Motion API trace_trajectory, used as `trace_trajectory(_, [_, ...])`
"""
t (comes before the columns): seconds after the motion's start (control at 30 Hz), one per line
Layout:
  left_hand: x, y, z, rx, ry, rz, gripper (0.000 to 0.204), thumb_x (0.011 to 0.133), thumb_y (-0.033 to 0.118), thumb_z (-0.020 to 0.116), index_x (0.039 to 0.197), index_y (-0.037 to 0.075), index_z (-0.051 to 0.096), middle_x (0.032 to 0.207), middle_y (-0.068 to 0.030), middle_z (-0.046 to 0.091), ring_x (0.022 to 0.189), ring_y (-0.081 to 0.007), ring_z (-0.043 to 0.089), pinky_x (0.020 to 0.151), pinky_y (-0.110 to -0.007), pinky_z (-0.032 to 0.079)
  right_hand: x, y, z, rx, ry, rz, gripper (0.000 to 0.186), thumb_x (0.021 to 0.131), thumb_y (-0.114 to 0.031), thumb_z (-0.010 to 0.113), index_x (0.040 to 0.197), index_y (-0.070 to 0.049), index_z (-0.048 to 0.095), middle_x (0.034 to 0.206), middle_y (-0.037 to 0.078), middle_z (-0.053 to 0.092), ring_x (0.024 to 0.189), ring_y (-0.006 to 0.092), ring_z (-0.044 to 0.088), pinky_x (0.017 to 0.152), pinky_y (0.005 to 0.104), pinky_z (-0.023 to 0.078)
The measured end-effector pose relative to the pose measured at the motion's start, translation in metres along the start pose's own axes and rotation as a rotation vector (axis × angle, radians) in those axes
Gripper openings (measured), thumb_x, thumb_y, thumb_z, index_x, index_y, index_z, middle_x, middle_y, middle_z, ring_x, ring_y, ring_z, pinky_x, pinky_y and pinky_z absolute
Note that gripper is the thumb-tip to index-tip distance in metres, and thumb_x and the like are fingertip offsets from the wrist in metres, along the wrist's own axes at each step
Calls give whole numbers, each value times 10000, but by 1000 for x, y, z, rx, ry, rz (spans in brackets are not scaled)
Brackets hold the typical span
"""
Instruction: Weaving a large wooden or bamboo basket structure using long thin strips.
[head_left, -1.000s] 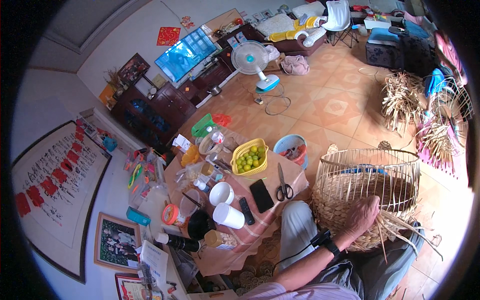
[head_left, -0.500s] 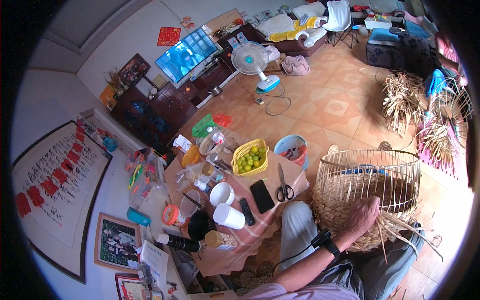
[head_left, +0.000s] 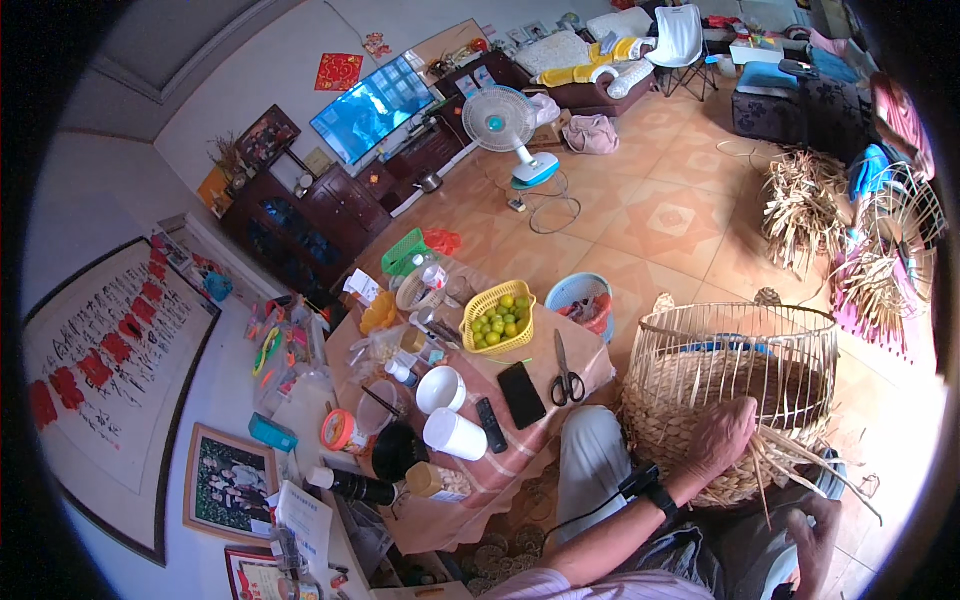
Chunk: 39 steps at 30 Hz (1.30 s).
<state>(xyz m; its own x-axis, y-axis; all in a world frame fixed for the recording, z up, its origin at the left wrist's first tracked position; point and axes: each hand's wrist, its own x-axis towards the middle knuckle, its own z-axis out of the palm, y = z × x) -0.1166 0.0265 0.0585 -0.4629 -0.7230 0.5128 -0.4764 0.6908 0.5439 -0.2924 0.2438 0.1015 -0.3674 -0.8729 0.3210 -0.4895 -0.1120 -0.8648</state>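
Beside cluttered table (head_left: 560,415), left fingers (head_left: 735,425) press flat on basket (head_left: 735,390); right hand's (head_left: 815,540) grip unclear.

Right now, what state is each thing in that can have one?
Basket: upright, half-woven, loose strips sticking out.
Left hand: flat on the basket's wall.
Right hand: low by the strips, grip unclear.
Scissors: closed, flat on table.
Phone: screen dark.
TV: on.
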Motion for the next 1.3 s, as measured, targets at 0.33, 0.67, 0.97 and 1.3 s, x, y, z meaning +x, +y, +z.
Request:
trace_trajectory(0.33, [-11,-10,17,75,-18,-100,178,945,139,652,1118,116,620,772,-145,664,667,-368,668,551,-481,522,20,30,9,-631,-284,196,171,923,-277,742,922,-106,725,815,194,718,741,400,709,669,505,554])
trace_trajectory(0.67, [2,-5,0,193,59,13,54,984,172,644,1009,126,656,837,-116,690,808,-363,671,756,-483,521,22,42,23,-624,-215,-91,213,941,-251,695,822,-90,622,762,126,682,689,338,687,607,462,518])
trace_trajectory(0.97, [-1,-1,0,175,113,11,41,1003,153,634,1027,121,626,865,-119,681,813,-343,690,724,-462,548,18,49,19,-613,-225,-153,124,892,-200,698,891,-95,633,799,118,695,753,347,694,631,451,528])
trace_trajectory(1.3, [1,-1,2,138,134,17,49,1001,152,627,1021,108,619,843,-137,662,794,-364,672,729,-478,534,18,52,20,-628,-201,-171,158,908,-228,707,860,-92,645,770,105,678,700,317,684,600,432,525])
